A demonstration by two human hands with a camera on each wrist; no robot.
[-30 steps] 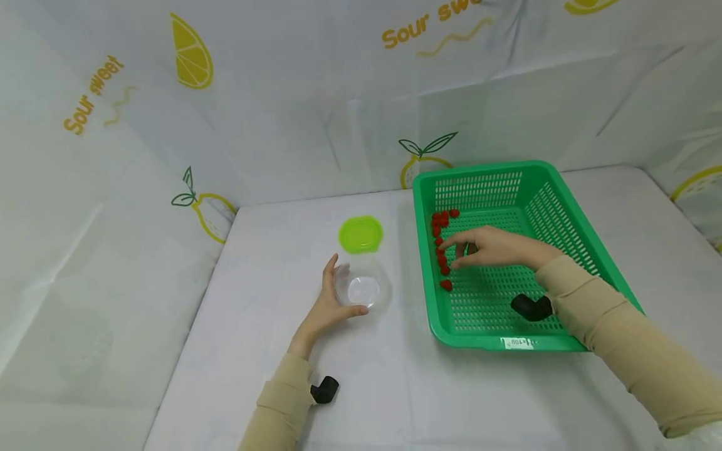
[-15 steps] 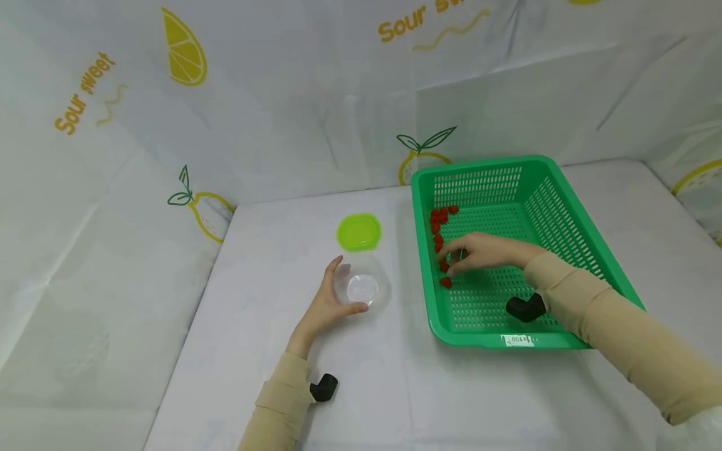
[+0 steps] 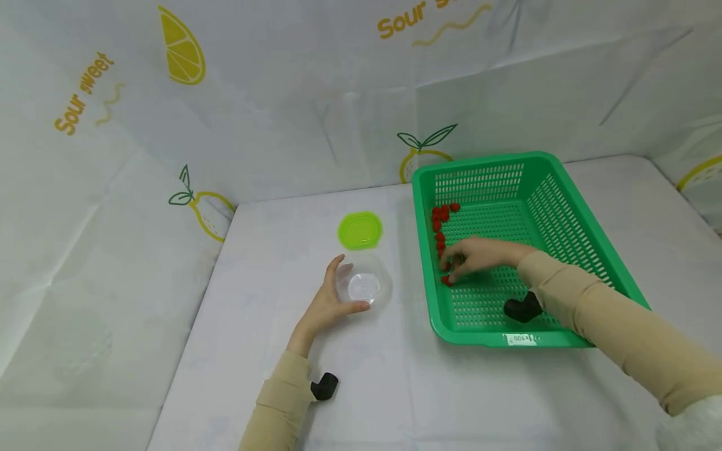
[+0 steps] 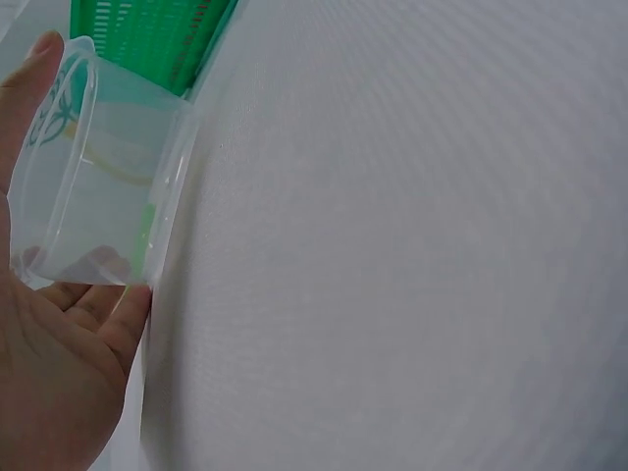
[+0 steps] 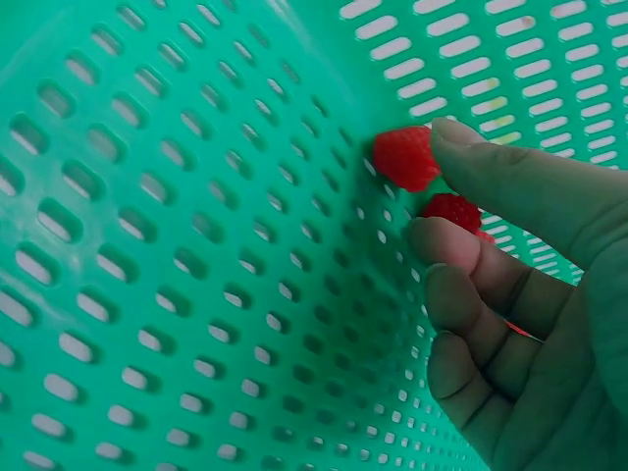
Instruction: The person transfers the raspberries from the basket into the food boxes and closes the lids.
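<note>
On the white-covered table [image 3: 366, 401] sits the green basket [image 3: 479, 339], its slotted walls apparently stiff. To its left stands the clear container [image 3: 365, 287], likely light, thin and slick, best steadied around its side; the left hand [image 3: 329, 303] curves thumb and fingers about it. The right hand [image 3: 478, 253] is down inside the basket, thumb and forefinger apart, thumb at the nearest berry [image 5: 403, 157]; whether it presses, I cannot tell. The lime-green lid [image 3: 360, 230] lies just behind the container. Smallest are the red berries [image 3: 437, 226], mostly lined along the basket's left wall: probably light, perhaps easily bruised, suiting a gentle fingertip pinch across the widest part.
</note>
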